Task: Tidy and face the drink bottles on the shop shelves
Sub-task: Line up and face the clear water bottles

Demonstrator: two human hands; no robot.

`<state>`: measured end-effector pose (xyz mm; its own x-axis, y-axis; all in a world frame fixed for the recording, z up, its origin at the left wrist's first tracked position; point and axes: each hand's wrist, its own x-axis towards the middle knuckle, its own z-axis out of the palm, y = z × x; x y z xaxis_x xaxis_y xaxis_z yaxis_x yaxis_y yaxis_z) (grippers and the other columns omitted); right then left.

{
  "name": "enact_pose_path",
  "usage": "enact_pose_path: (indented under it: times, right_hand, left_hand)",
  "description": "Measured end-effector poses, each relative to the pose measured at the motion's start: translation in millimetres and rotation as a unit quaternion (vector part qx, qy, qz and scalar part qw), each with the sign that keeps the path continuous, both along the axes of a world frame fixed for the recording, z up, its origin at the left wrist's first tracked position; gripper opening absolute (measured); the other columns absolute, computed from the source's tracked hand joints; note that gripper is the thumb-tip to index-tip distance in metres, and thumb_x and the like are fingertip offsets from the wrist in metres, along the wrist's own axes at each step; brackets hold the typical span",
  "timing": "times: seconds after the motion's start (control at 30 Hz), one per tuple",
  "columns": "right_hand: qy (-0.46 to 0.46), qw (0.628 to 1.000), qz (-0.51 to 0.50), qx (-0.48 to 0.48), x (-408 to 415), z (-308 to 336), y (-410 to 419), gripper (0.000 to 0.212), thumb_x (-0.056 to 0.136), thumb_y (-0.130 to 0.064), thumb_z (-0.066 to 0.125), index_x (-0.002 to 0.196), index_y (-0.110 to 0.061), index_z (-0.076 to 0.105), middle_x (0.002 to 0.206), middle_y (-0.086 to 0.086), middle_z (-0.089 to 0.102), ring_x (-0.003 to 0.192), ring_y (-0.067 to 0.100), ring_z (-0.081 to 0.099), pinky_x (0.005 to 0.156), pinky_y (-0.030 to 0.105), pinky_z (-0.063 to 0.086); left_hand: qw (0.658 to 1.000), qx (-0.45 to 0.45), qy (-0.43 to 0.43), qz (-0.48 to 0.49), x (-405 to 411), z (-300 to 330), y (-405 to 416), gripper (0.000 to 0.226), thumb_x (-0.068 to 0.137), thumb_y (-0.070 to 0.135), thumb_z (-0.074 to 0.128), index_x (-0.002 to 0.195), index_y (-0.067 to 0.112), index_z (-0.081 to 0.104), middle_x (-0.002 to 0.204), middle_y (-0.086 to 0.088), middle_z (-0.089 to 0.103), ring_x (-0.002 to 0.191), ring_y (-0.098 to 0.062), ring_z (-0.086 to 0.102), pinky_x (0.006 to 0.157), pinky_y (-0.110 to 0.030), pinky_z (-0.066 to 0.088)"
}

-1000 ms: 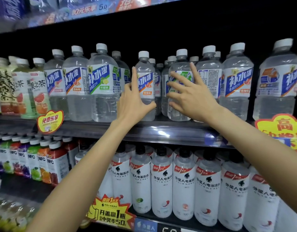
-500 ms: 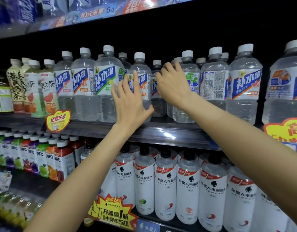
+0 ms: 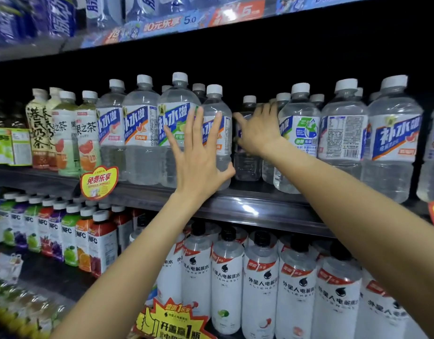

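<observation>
On the middle shelf point(image 3: 247, 207), among the row of clear drink bottles, both hands are at work. The left hand point(image 3: 199, 165) is flat and wide open, its fingers straight and spread, and the palm lies against the front bottle point(image 3: 217, 133) with the blue and white label. The thumb reaches to the right side of this bottle, low on its body. Nothing is grasped; the hand only presses or rests on it. The bottle stands upright at the front edge of the shelf, just right of a bottle with a green-edged label point(image 3: 175, 123).

The right hand point(image 3: 258, 129) goes deeper, into the gap to the right of that front bottle. It lies on a bottle set further back point(image 3: 247, 152), and the thumb points to the left. The ends of its fingers are hidden behind the bottle and in the dark, so I cannot tell if they curl around it or only touch it. This rear bottle is partly covered by the hand, and its label is not readable.

To the right of the gap stands a bottle with a green and blue label point(image 3: 299, 133), and its lower part is hidden by the right forearm. The back of the shelf is black and nothing can be made out there. The top shelf point(image 3: 162, 28) is blurred.
</observation>
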<state>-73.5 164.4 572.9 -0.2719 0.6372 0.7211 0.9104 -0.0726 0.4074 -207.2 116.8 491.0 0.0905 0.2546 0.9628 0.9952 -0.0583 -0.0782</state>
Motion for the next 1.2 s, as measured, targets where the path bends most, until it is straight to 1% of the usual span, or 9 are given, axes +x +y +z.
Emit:
enact_pose_path:
  times: [0.13, 0.3, 0.53, 0.67, 0.73, 0.83, 0.87, 0.97, 1.2]
  right_hand:
    - [0.084, 0.990, 0.111, 0.027, 4.0, 5.2, -5.9, 0.046, 0.096, -0.024, 0.042, 0.140, -0.011, 0.034, 0.127, 0.029, 0.043, 0.115, 0.040, 0.041, 0.100, 0.046, 0.029]
    - [0.111, 0.982, 0.146, -0.049, 6.2, 14.9, -11.5, 0.056, 0.096, -0.027, 0.051, 0.144, -0.008, 0.027, 0.141, 0.029, 0.026, 0.115, 0.046, 0.046, 0.092, 0.045, 0.040]
    - [0.200, 0.946, 0.245, -0.070, 10.5, 15.9, -24.2, 0.057, 0.091, -0.025, 0.062, 0.141, -0.012, 0.036, 0.137, 0.022, 0.033, 0.119, 0.043, 0.045, 0.095, 0.042, 0.042]
    - [0.313, 0.884, 0.341, -0.070, 10.4, 6.6, -26.4, 0.046, 0.097, -0.022, 0.052, 0.141, -0.015, 0.039, 0.141, 0.015, 0.037, 0.126, 0.031, 0.045, 0.098, 0.030, 0.037]
    - [0.402, 0.818, 0.400, -0.092, 7.8, -4.1, -30.2, 0.050, 0.100, -0.021, 0.045, 0.147, -0.016, 0.029, 0.150, 0.013, 0.029, 0.134, 0.026, 0.036, 0.106, 0.029, 0.030]
    - [0.567, 0.691, 0.409, -0.182, -4.5, -28.4, -35.9, 0.066, 0.101, -0.044, 0.034, 0.153, -0.022, -0.002, 0.161, 0.005, -0.001, 0.147, 0.024, 0.010, 0.117, 0.043, 0.015]
    - [0.597, 0.670, 0.392, -0.205, -9.4, -34.3, -35.1, 0.071, 0.099, -0.051, 0.031, 0.152, -0.025, -0.009, 0.161, 0.005, -0.006, 0.147, 0.026, 0.005, 0.118, 0.048, 0.011]
    - [0.616, 0.661, 0.367, -0.221, -20.9, -41.7, -34.0, 0.079, 0.094, -0.063, 0.029, 0.149, -0.029, -0.018, 0.160, 0.007, -0.013, 0.147, 0.032, -0.004, 0.117, 0.055, 0.007]
    - [0.605, 0.659, 0.391, -0.216, -31.4, -47.7, -31.2, 0.098, 0.086, -0.069, 0.043, 0.149, -0.027, -0.019, 0.159, 0.008, -0.017, 0.147, 0.030, -0.005, 0.118, 0.052, 0.006]
  left_hand:
    - [1.000, -0.005, -0.015, -0.017, -1.4, -1.7, 1.5, 0.092, 0.074, 0.061, 0.046, 0.152, 0.024, 0.015, 0.159, -0.015, 0.016, 0.147, -0.031, 0.011, 0.109, -0.069, 0.001]
    - [1.000, -0.005, -0.015, -0.019, -2.7, -2.8, 3.3, 0.093, 0.074, 0.059, 0.050, 0.153, 0.026, 0.013, 0.159, -0.014, 0.015, 0.147, -0.032, 0.011, 0.108, -0.069, 0.000]
    - [0.999, -0.011, -0.013, -0.040, -3.1, -2.8, 3.1, 0.093, 0.074, 0.059, 0.049, 0.153, 0.025, 0.013, 0.159, -0.015, 0.013, 0.146, -0.027, 0.009, 0.109, -0.070, 0.004]
    - [0.998, -0.016, -0.015, -0.063, -3.3, -4.0, 4.9, 0.091, 0.076, 0.054, 0.050, 0.153, 0.024, 0.011, 0.160, -0.015, 0.009, 0.147, -0.026, 0.007, 0.111, -0.068, 0.002]
    - [0.997, -0.022, -0.012, -0.074, -4.0, -4.3, 6.1, 0.090, 0.080, 0.054, 0.050, 0.153, 0.023, 0.008, 0.160, -0.016, 0.005, 0.148, -0.027, 0.005, 0.112, -0.064, -0.003]
    - [0.996, -0.017, 0.012, -0.088, -6.8, -4.3, 7.5, 0.086, 0.088, 0.056, 0.045, 0.153, 0.015, 0.007, 0.160, -0.017, 0.005, 0.148, -0.027, 0.002, 0.114, -0.058, -0.006]
    - [0.996, -0.013, 0.024, -0.088, -7.8, -4.0, 7.9, 0.086, 0.090, 0.057, 0.044, 0.153, 0.012, 0.007, 0.160, -0.017, 0.005, 0.148, -0.027, 0.002, 0.115, -0.057, -0.005]
    - [0.995, -0.017, 0.064, -0.075, -12.7, -1.0, 6.7, 0.092, 0.091, 0.063, 0.043, 0.152, 0.007, 0.002, 0.161, -0.013, 0.003, 0.148, -0.024, 0.002, 0.118, -0.050, -0.006]
    - [0.973, -0.085, 0.206, -0.064, -54.3, 17.9, -0.9, 0.121, 0.071, 0.091, 0.028, 0.152, 0.007, -0.004, 0.160, -0.007, -0.009, 0.149, -0.019, -0.006, 0.119, -0.045, -0.009]
